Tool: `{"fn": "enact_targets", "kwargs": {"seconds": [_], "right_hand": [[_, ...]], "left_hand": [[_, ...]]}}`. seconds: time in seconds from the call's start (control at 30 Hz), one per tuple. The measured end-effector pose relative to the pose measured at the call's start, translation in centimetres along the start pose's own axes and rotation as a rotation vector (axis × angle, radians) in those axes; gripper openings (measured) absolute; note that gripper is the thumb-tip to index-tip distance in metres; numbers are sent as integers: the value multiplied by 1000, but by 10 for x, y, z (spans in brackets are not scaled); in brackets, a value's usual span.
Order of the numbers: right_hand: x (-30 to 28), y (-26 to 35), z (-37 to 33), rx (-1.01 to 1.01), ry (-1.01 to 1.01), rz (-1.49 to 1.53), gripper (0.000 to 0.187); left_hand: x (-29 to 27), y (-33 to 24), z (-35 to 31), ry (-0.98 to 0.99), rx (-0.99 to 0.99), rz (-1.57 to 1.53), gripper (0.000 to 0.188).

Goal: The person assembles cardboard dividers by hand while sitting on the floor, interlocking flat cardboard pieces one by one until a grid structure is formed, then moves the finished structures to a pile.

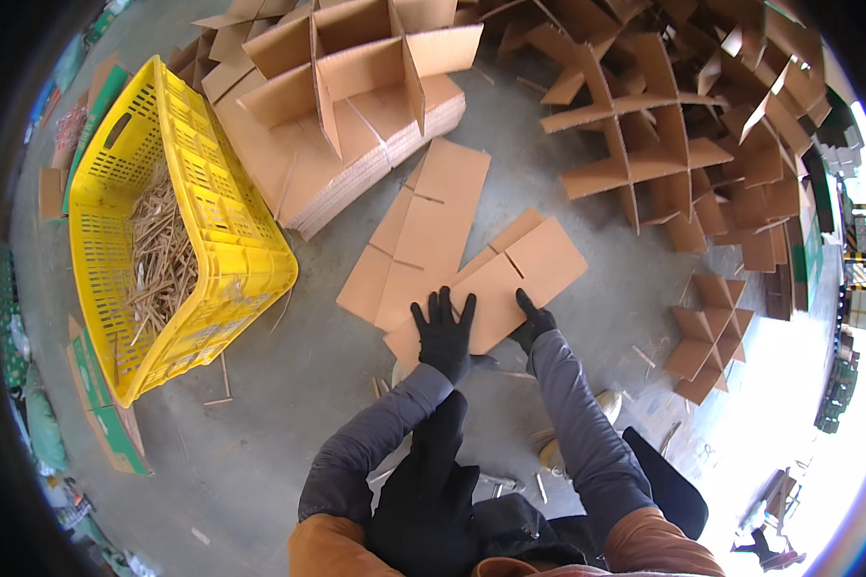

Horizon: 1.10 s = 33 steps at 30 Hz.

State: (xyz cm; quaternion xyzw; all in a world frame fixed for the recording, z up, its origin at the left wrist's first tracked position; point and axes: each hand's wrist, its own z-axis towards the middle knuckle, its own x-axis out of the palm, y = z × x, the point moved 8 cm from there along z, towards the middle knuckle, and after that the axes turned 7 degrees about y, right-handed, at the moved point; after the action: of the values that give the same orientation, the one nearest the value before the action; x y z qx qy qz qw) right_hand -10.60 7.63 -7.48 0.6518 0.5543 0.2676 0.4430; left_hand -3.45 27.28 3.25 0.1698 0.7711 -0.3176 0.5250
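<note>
My left hand [443,335], in a black glove, lies with fingers spread on a slotted cardboard sheet [539,260]. My right hand [534,322], also gloved in black, grips the near right edge of that sheet; its thumb rests on top and the other fingers are partly hidden. The sheet lies slanted, with another cardboard piece showing along its far edge. Just beyond my left hand, more slotted cardboard sheets [443,202] overlap, their near end under the sheet I touch.
At left stands a yellow plastic crate [245,231] holding thin cardboard scraps. Ahead, an assembled divider grid [361,67] sits on a strapped stack of flat cardboard [308,183]. Many assembled dividers [645,135] pile up at far right; a smaller one [707,337] stands nearer. Scraps litter the concrete floor.
</note>
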Motion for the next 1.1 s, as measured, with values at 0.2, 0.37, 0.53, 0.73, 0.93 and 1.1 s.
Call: {"fn": "enact_targets", "kwargs": {"seconds": [0.2, 0.37, 0.53, 0.73, 0.93, 1.1], "right_hand": [[41, 7, -28, 345, -116, 798, 42], [-25, -15, -23, 107, -337, 714, 40], [-86, 132, -100, -174, -486, -146, 34], [-81, 160, -125, 101, -309, -870, 35], [-74, 145, -143, 169, -330, -926, 31], [-60, 138, -144, 329, -309, -989, 31]], "left_hand": [[1, 106, 49, -192, -296, -930, 48], [31, 61, 93, 147, 38, -915, 44], [-21, 9, 68, 54, 220, -445, 31], [2, -76, 59, 161, 318, -287, 17], [10, -92, 45, 182, 355, -277, 19], [23, -88, 42, 191, 375, -303, 28]]}}
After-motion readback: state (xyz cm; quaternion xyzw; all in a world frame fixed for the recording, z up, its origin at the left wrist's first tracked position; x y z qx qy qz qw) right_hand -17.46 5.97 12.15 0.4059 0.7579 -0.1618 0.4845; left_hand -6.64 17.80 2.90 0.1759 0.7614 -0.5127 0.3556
